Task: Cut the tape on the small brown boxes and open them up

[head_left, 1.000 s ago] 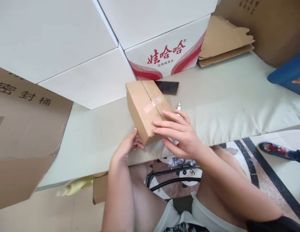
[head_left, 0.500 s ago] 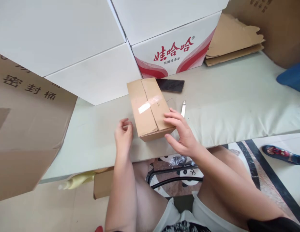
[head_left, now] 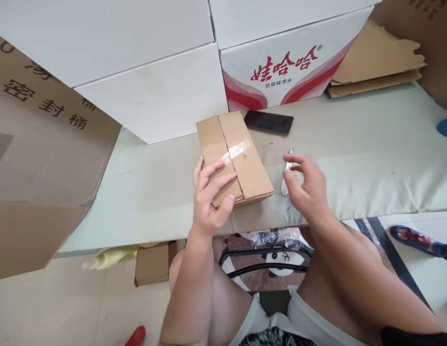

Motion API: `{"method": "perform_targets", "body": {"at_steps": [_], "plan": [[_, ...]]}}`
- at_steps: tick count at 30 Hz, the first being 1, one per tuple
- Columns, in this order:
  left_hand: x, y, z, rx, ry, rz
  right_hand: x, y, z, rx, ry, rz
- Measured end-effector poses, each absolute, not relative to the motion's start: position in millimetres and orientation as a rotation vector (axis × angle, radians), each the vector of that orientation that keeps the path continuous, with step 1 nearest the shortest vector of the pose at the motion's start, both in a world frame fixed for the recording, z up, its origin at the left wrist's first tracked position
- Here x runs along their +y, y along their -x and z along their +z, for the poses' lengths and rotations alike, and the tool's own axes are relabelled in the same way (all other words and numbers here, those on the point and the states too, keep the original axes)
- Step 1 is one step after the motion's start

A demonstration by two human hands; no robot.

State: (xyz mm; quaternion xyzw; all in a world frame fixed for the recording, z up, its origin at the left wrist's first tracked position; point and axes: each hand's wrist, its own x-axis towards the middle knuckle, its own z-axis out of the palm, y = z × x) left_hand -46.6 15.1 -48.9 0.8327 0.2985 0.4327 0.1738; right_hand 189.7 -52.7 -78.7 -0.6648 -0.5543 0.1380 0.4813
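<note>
A small brown cardboard box (head_left: 241, 149), taped along its top seam, lies flat on the pale green table (head_left: 353, 149). My left hand (head_left: 211, 197) grips its near left corner, fingers laid on the top and thumb on the front face. To the right of the box, my right hand (head_left: 306, 187) hovers with curled, parted fingers over a small silver blade (head_left: 285, 185) lying on the table. It holds nothing.
A black phone (head_left: 268, 122) lies behind the box. Large white cartons (head_left: 151, 96) and a red-printed carton (head_left: 288, 67) stand at the back, with flattened cardboard (head_left: 375, 62) at the right. A big brown carton (head_left: 39, 158) leans at left. A small box (head_left: 153, 264) sits under the table.
The box was tilted on its edge and now lies flat. My left hand moved onto its near corner. My right hand left the box and went right, over the blade.
</note>
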Motion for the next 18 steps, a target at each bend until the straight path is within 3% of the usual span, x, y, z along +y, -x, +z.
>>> {"method": "perform_targets", "body": {"at_steps": [4, 8, 10, 14, 18], "plan": [[15, 48, -47, 0.838, -2.385, 1.196, -42, -206, -81, -1.368, 2.284, 0.398], [13, 47, -48, 0.881, -2.414, 1.162, -36, -204, -83, -1.464, 2.449, 0.477], [13, 45, -48, 0.885, -2.415, 1.172, -35, -203, -83, -1.346, 2.272, 0.54], [10, 40, -48, 0.864, -2.423, 1.215, -38, -208, -67, -0.907, 1.503, 0.726], [3, 29, -49, 0.745, -2.433, 1.253, -51, -202, -36, -0.767, 1.138, 0.631]]}}
